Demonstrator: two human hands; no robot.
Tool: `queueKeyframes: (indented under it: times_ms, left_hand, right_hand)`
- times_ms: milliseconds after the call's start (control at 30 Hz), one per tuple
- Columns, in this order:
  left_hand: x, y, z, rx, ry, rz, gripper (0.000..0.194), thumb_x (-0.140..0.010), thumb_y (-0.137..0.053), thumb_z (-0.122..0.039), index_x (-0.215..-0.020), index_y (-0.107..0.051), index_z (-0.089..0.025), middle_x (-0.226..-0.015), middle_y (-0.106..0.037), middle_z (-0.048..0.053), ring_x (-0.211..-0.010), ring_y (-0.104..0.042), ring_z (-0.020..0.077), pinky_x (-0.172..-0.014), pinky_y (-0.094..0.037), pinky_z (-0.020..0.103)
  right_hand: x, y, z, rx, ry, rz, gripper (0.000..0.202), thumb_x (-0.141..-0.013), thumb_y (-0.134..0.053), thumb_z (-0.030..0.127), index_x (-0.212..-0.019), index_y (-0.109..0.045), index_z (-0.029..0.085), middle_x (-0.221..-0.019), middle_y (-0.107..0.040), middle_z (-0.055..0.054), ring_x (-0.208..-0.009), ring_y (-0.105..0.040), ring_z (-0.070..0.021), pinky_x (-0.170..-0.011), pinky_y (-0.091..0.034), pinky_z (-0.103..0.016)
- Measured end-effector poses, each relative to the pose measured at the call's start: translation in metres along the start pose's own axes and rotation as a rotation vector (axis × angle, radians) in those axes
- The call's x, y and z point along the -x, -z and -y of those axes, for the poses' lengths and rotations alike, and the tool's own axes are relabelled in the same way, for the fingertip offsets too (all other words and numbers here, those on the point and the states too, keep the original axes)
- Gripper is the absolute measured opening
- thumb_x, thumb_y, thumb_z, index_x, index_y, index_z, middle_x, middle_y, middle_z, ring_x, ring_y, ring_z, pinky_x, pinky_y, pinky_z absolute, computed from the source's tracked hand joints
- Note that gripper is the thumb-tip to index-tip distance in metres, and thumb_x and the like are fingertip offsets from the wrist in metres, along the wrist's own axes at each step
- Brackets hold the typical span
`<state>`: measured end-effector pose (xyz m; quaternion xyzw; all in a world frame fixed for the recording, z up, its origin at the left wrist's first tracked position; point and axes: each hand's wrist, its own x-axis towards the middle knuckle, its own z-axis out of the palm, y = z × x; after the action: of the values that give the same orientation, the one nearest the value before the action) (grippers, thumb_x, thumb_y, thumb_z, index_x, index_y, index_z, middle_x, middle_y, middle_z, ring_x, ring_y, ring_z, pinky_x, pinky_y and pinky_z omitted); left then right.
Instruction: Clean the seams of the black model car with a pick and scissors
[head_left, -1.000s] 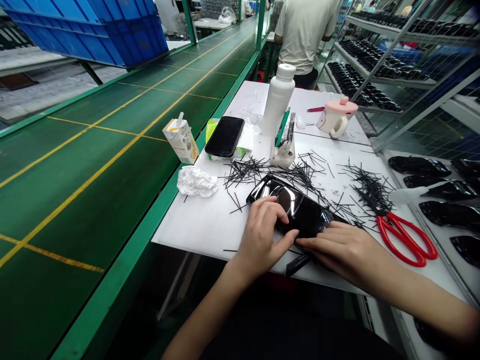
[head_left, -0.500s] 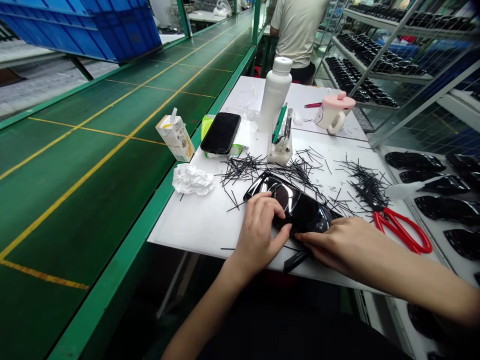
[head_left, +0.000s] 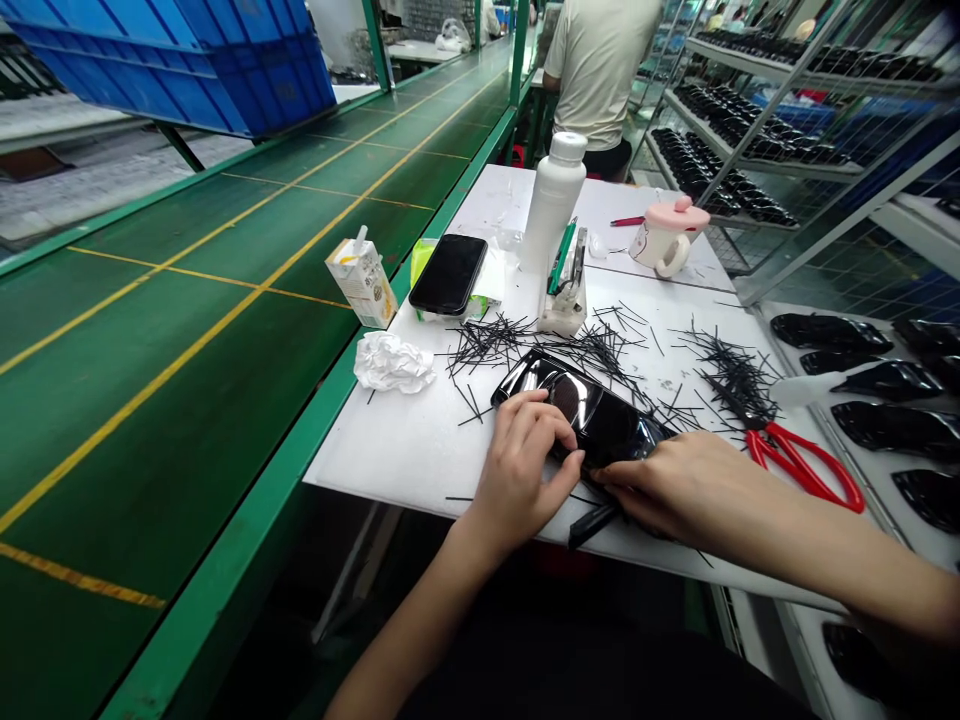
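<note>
A glossy black model car body (head_left: pixel 600 418) lies slantwise on the white table. My left hand (head_left: pixel 529 460) is curled over its near left side, fingertips on the shell and thumb at the near edge. At the right end of the same near edge, my right hand (head_left: pixel 652 480) is closed, its fingers pressed together low against the body. Whatever those fingers pinch is hidden. Below them a bundle of black strips (head_left: pixel 592 525) lies at the table's front edge. Thin black strips (head_left: pixel 600 345) are scattered behind the car body.
Red-handled cutters (head_left: pixel 806 465) lie right of my right hand, by another strip pile. Behind stand a white bottle (head_left: pixel 553 205), a lidded mug (head_left: pixel 667 238), a phone (head_left: pixel 448 273) and a drink carton (head_left: pixel 363 285). A green conveyor (head_left: pixel 225 330) runs left; racked car bodies (head_left: pixel 885 425) stand right.
The view has shifted slightly, so the surroundings sit a little lower and to the right. Both hands stay at the car body with almost the same grip.
</note>
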<state>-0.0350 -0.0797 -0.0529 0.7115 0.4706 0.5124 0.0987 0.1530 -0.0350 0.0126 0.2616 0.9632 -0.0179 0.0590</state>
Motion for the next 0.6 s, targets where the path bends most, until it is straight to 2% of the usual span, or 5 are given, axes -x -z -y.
queueKeyframes:
  times_ms: [100,200,367,467,600]
  left_hand:
    - [0.000,0.002,-0.002,0.035,-0.092,0.013,0.014,-0.085,-0.058,-0.009,-0.084,-0.052,-0.022,-0.084,-0.066,0.000,-0.091,-0.062,0.0172,-0.102,-0.049,0.043]
    - [-0.002,0.006,-0.006,0.040,-0.132,0.143,0.015,-0.087,-0.054,-0.006,-0.091,-0.058,-0.020,-0.088,-0.071,0.002,-0.111,-0.060,0.0212,-0.102,-0.051,0.039]
    - [-0.010,0.012,-0.011,0.109,-0.106,0.376,0.017,-0.089,-0.053,-0.009,-0.096,-0.063,-0.022,-0.094,-0.072,0.002,-0.126,-0.056,0.0209,-0.112,-0.045,0.041]
    - [-0.014,0.012,-0.011,0.211,-0.059,0.393,0.015,-0.087,-0.058,-0.011,-0.095,-0.063,-0.023,-0.093,-0.072,0.002,-0.121,-0.060,0.0194,-0.114,-0.044,0.041]
    - [-0.018,0.009,-0.009,0.313,-0.014,0.335,0.009,-0.087,-0.061,-0.014,-0.086,-0.059,-0.022,-0.084,-0.071,0.001,-0.106,-0.066,0.0180,-0.111,-0.045,0.043]
  right_hand:
    - [-0.001,0.001,-0.001,-0.036,-0.016,0.010,0.020,-0.086,-0.055,0.020,-0.083,-0.074,0.025,-0.053,-0.069,0.000,-0.040,-0.060,-0.0155,-0.044,-0.020,-0.028]
    - [0.000,0.009,-0.004,-0.195,-0.023,0.079,0.024,-0.087,-0.052,0.017,-0.086,-0.075,0.025,-0.061,-0.072,0.000,-0.047,-0.062,-0.0143,-0.047,-0.028,-0.026]
    - [0.002,0.023,-0.027,-0.852,-0.143,0.318,0.028,-0.091,-0.051,0.029,-0.094,-0.076,0.020,-0.049,-0.052,0.004,-0.040,-0.039,-0.0078,-0.042,-0.025,-0.022]
    - [0.003,0.016,-0.044,-1.213,-0.278,0.463,0.039,-0.089,-0.056,0.041,-0.107,-0.073,0.012,-0.041,-0.034,0.009,-0.036,-0.024,-0.0056,-0.036,-0.014,-0.020]
    - [0.005,-0.002,-0.056,-1.418,-0.301,0.399,0.041,-0.085,-0.063,0.042,-0.106,-0.074,0.009,-0.036,-0.031,0.011,-0.033,-0.019,-0.0037,-0.035,-0.008,-0.019]
